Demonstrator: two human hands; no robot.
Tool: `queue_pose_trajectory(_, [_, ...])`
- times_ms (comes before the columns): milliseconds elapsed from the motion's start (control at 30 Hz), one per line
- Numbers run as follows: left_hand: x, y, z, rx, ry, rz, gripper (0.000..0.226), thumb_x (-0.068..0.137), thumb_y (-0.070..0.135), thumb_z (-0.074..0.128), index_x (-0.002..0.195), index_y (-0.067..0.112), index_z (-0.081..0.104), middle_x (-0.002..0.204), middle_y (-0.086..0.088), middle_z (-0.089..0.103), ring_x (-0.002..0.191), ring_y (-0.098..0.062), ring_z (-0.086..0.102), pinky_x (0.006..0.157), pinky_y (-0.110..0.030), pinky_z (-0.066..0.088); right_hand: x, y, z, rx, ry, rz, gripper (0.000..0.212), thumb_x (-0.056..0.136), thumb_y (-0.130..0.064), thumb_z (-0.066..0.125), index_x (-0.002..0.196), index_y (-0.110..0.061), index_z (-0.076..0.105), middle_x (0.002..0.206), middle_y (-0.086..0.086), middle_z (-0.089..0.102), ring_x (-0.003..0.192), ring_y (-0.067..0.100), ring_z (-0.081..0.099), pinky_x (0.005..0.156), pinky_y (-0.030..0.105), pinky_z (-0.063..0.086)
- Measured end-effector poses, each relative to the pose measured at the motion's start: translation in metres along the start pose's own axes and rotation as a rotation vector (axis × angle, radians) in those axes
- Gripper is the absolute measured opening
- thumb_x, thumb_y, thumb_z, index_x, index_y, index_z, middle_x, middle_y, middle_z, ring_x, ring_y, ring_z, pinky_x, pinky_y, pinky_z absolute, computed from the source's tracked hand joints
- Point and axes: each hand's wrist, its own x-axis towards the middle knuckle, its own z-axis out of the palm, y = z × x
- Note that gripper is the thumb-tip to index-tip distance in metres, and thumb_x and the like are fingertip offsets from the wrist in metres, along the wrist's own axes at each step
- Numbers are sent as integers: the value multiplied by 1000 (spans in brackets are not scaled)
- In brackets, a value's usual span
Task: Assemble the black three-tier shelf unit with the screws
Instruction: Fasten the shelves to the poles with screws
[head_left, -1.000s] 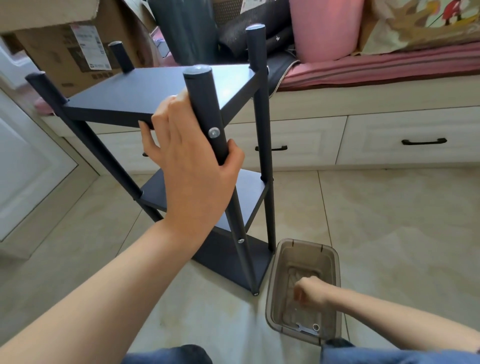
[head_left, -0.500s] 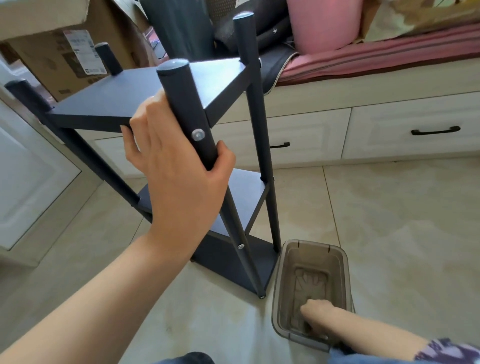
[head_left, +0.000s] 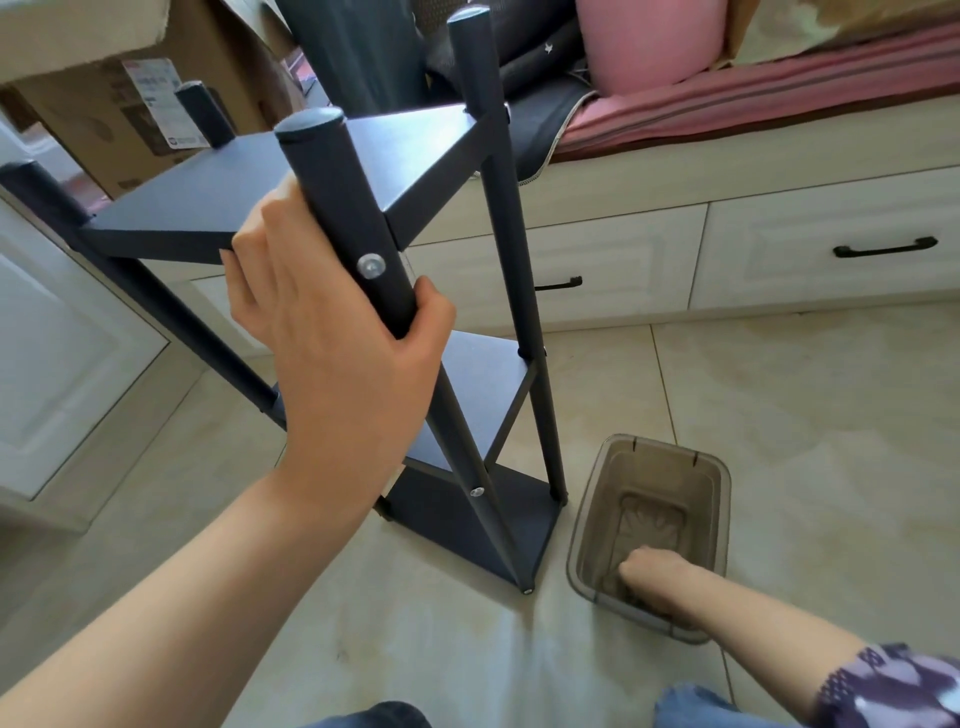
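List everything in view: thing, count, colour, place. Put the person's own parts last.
shelf unit: one, black, three tiers on four posts, standing on the floor at centre left.
screws: two seen, silver, in the near post, one by the top tier and one lower down.
plastic bin: one, clear brownish, on the floor right of the shelf unit.
cabinet drawers: cream with black handles, along the back.
cushion: pink, on top of the cabinet.
cardboard box: one, brown, upper left.
left hand: grip closed around the near post, just below the top tier.
right hand: inside the plastic bin; what it holds, if anything, cannot be told.
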Motion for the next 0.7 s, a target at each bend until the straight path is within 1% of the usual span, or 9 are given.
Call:
queue_pose_trajectory(100, [0, -4, 2, 2, 1, 9, 59, 78, 20, 68, 129, -1, 46, 119, -17, 51, 115, -39, 50, 98, -58, 42, 1, 31, -13, -31, 39, 49, 35, 103, -4, 37, 135, 0, 49, 138, 19, 53, 128, 33, 51, 102, 44, 45])
queue_pose_trajectory(167, [-1, -5, 3, 6, 5, 13, 58, 79, 20, 67, 129, 1, 46, 118, -17, 51, 114, -38, 50, 96, -59, 42, 0, 50, -24, -36, 54, 82, 39, 104, -8, 37, 142, -2, 42, 142, 18, 50, 130, 33, 49, 105, 44, 43])
queue_pose_trajectory(233, [0, -5, 3, -6, 8, 14, 57, 79, 20, 67, 128, 2, 46, 118, -16, 51, 114, -38, 50, 96, -59, 43, -1, 65, -37, -15, 98, 90, 42, 102, -9, 42, 144, -4, 37, 139, 17, 52, 126, 32, 53, 100, 42, 44])
queue_pose_trajectory(333, [0, -4, 1, -4, -3, 13, 55, 78, 20, 67, 126, 2, 48, 116, -14, 51, 112, -37, 50, 95, -59, 42, -9, 72, -57, 52, 188, 95, 31, 100, -11, 45, 131, -8, 45, 124, 16, 60, 110, 31, 60, 88, 39, 49])
queue_pose_trajectory(433, [0, -5, -3, 18, -31, 16, 55, 78, 21, 70, 124, 2, 48, 116, -14, 51, 113, -37, 50, 98, -60, 40, -22, 66, -77, 185, 295, 112, 15, 102, -20, 43, 111, -12, 52, 112, 13, 62, 94, 27, 60, 77, 37, 47])
queue_pose_trajectory(500, [1, -5, -7, 17, -69, 8, 57, 78, 23, 72, 125, 4, 49, 119, -13, 50, 117, -34, 47, 102, -63, 37, -38, 58, -93, 284, 351, 111, 12, 103, -26, 43, 101, -15, 48, 104, 11, 62, 85, 25, 58, 68, 35, 43])
queue_pose_trajectory(567, [2, -6, -10, 29, -93, 22, 56, 77, 22, 77, 123, 6, 48, 123, -12, 50, 119, -27, 42, 104, -67, 32, -57, 46, -109, 394, 430, 85, 12, 105, -27, 39, 100, -17, 42, 90, 4, 58, 74, 19, 55, 59, 31, 40])
queue_pose_trajectory(633, [3, -8, -13, 60, -111, 50, 57, 75, 21, 81, 119, 4, 49, 133, -15, 47, 123, -23, 38, 106, -68, 29, -81, 30, -127, 513, 526, 12, 10, 105, -28, 38, 102, -20, 42, 84, -2, 55, 69, 11, 52, 59, 28, 42])
queue_pose_trajectory(700, [6, -10, -17, 85, -132, 63, 62, 73, 26, 85, 121, 2, 52, 140, -15, 44, 130, -26, 39, 108, -67, 30, -106, 11, -147, 612, 615, -76, 8, 105, -26, 41, 104, -19, 44, 82, -2, 59, 67, 10, 53, 63, 27, 47])
